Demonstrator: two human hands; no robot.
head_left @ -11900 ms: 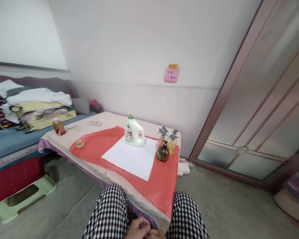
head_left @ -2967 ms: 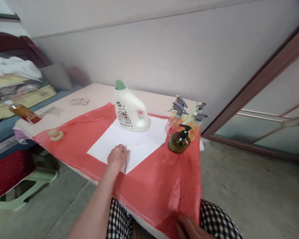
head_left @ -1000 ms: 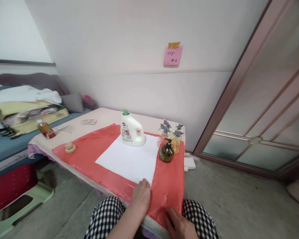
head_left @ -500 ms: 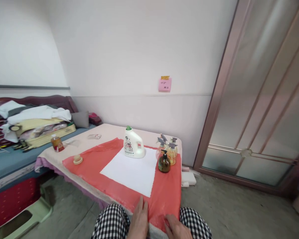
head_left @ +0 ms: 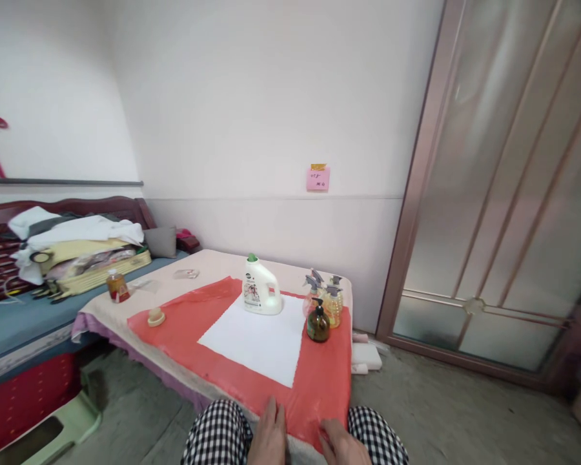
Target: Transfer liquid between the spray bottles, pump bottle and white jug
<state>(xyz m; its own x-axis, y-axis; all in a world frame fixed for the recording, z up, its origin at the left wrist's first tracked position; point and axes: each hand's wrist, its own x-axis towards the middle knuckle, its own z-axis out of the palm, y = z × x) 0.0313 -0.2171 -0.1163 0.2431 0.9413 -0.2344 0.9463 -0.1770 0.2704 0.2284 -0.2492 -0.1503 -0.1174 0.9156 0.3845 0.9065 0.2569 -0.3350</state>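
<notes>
My left hand [head_left: 270, 431] lies flat, fingers stretched forward, on the near edge of a red plastic sheet [head_left: 223, 378]. My right hand [head_left: 339, 442] rests on the same edge a little to the right, its fingers loosely bent and apart. Neither hand holds anything. Beyond them a white cloth [head_left: 266, 349] with zigzag edges lies on the red sheet. On its far part stands a white detergent jug [head_left: 257, 292] with a green cap. To the right are a dark pump bottle [head_left: 318, 325] and several spray bottles [head_left: 336, 300] behind it.
A roll of tape [head_left: 155, 316] sits at the sheet's left. Farther left are a bottle of amber liquid [head_left: 117, 287] and a small clear packet [head_left: 186, 274]. A bed [head_left: 0, 323] with piled cloth adjoins the table. A green stool [head_left: 72, 423] stands on the floor at left.
The camera view has tilted and shifted slightly, so the scene sits a little lower. Both hands stay at the sheet's near edge, and the bottles have not moved.
</notes>
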